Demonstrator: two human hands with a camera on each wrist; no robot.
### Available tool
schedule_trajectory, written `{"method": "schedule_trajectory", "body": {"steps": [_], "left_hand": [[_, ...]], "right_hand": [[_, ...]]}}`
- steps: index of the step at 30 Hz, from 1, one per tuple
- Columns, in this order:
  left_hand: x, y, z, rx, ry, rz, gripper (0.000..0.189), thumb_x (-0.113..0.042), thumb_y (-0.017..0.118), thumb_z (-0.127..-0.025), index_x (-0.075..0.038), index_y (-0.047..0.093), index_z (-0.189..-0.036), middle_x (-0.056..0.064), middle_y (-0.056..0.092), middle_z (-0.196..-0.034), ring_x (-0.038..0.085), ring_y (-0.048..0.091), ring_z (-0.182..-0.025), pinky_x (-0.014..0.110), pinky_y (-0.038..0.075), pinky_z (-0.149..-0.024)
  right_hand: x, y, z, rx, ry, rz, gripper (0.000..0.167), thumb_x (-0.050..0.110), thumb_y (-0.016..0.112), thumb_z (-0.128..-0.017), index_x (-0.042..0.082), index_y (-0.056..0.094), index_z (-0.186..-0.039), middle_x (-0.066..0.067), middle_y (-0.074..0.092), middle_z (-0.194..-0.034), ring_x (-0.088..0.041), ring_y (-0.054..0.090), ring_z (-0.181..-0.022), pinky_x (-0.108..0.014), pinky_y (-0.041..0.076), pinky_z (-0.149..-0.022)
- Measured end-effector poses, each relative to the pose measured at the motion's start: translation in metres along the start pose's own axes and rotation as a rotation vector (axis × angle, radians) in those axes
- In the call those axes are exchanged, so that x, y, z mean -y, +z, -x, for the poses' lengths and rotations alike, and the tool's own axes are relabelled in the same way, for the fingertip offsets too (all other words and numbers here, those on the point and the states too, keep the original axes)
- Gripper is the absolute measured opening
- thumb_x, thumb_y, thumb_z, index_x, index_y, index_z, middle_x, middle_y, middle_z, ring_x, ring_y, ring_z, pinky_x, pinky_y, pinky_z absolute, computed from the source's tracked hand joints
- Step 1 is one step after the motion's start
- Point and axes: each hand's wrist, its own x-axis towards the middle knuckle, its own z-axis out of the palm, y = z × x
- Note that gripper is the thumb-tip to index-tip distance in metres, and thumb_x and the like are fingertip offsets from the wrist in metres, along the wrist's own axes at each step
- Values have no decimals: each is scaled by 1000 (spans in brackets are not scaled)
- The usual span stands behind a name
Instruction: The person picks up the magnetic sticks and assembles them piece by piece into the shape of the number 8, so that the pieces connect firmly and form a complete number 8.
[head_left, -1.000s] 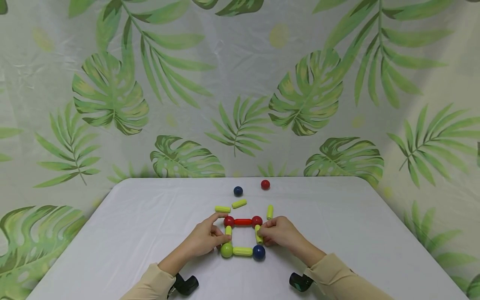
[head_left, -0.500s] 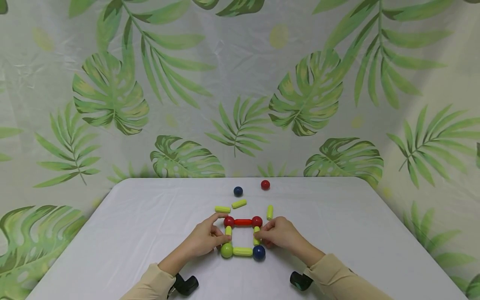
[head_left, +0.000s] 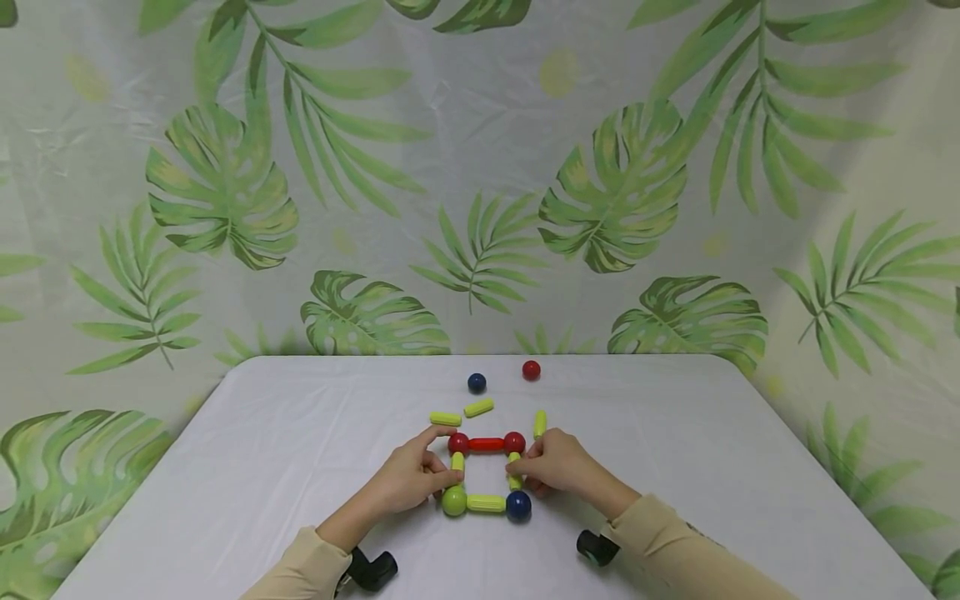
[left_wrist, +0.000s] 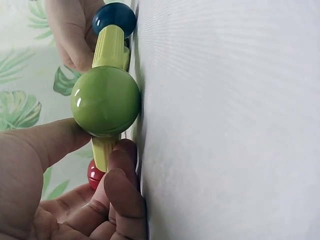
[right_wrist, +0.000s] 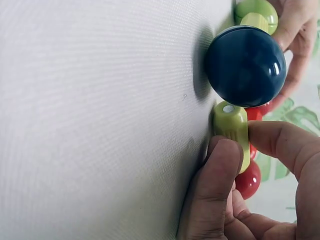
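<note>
A square of magnetic rods and balls lies on the table, with red balls (head_left: 458, 443) at both far corners, a green ball (left_wrist: 105, 101) near left and a blue ball (right_wrist: 246, 66) near right. A red rod (head_left: 486, 445) joins the far pair; a yellow-green rod (head_left: 486, 503) joins the near pair. My left hand (head_left: 411, 475) grips the left-side yellow-green rod (left_wrist: 103, 152), index finger reaching the far-left red ball. Thumb and fingers of my right hand (head_left: 561, 465) pinch the right-side yellow-green rod (right_wrist: 232, 131). Its near end, a silver magnet showing, stands just apart from the blue ball.
Beyond the square lie loose yellow-green rods (head_left: 478, 407), one of them close to my right hand's knuckles. Farther back are a loose blue ball (head_left: 477, 382) and a loose red ball (head_left: 531, 370). A leaf-patterned cloth (head_left: 480, 208) hangs behind the white table (head_left: 315, 417).
The right-side rod, tilted a second ago, now stands straighter, its near end swung left. My right hand has shifted slightly with it. The left hand stays in place.
</note>
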Motion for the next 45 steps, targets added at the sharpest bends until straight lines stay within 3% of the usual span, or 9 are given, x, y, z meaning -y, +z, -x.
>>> {"method": "schedule_trajectory", "body": {"steps": [4, 9, 13, 16, 19, 31, 45], "left_hand": [[-3, 1, 3, -19, 25, -51, 70, -27, 81, -97, -13, 48, -157, 2, 67, -87, 14, 58, -67, 27, 48, -58], [-13, 8, 9, -92, 99, -234, 62, -35, 82, -96, -15, 58, -149, 7, 59, -102, 13, 52, -75, 24, 44, -61], [-25, 17, 15, -138, 203, -384, 47, -38, 86, -92, -16, 72, -131, 4, 55, -109, 11, 49, -78, 24, 44, -68], [-32, 25, 17, -122, 296, -471, 37, -39, 89, -89, -18, 78, -117, -2, 55, -107, 8, 49, -82, 24, 46, -73], [-36, 33, 20, -86, 338, -530, 31, -40, 91, -86, -21, 81, -108, -7, 56, -103, 4, 49, -88, 22, 50, -76], [-39, 42, 17, -91, 392, -651, 12, -28, 89, -88, -22, 82, -96, -11, 64, -86, 2, 50, -84, 20, 47, -72], [-42, 42, 15, -74, 351, -626, 11, -27, 89, -90, -21, 83, -96, -12, 64, -83, 2, 53, -83, 20, 51, -73]], "right_hand": [[0, -1, 0, 9, 6, -14, 31, 32, 88, -90, 10, 72, -76, -3, 70, -68, -13, 64, -58, -22, 54, -58], [-1, -2, 0, 17, 8, -34, 30, 33, 86, -90, 10, 73, -77, -3, 70, -68, -13, 65, -57, -22, 55, -58], [-2, -2, -1, 22, 12, -48, 31, 34, 86, -91, 10, 73, -77, -2, 71, -68, -12, 65, -57, -22, 55, -58], [-2, -3, -1, 27, 10, -57, 31, 34, 85, -91, 9, 73, -76, -2, 70, -67, -12, 65, -56, -21, 55, -58], [-3, -4, -2, 31, 11, -66, 31, 34, 85, -91, 10, 73, -75, -2, 70, -66, -11, 64, -55, -20, 54, -57], [-5, -4, -1, 39, 8, -82, 32, 33, 84, -93, 9, 73, -75, -2, 69, -66, -10, 62, -55, -20, 54, -56], [-3, -7, 4, 48, 2, -77, 31, 33, 84, -93, 8, 74, -77, -2, 69, -68, -11, 62, -55, -21, 55, -57]]}}
